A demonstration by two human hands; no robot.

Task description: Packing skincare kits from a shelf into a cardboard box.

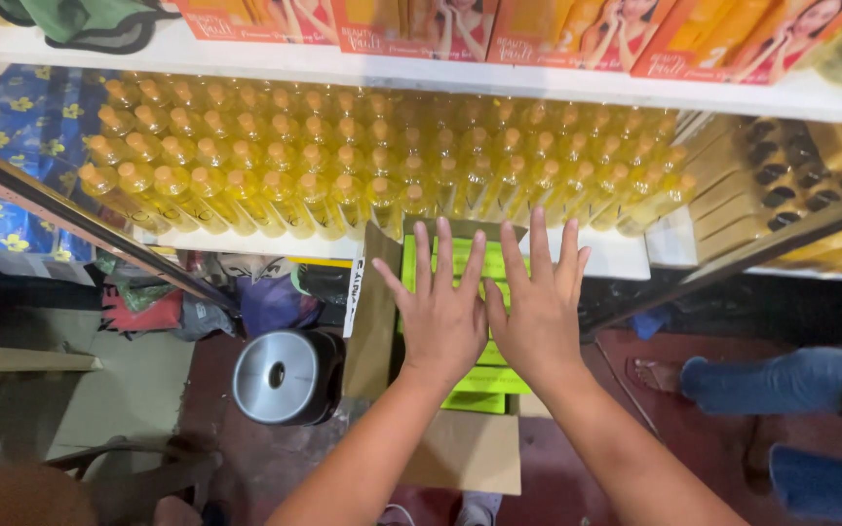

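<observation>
Green boxes (487,382) directly under both hands: left hand (440,317), right hand (541,312) flat, fingers spread.

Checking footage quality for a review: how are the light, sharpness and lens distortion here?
Head view: both hands, left hand and right hand, are sharp and evenly lit over the green packs; yellow bottles are bright with mild glare; shelf edge bows from wide-angle distortion; floor is dim.

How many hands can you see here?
2: the left hand and the right hand, side by side, fingers spread, flat on the bright green packs in the cardboard box.
</observation>
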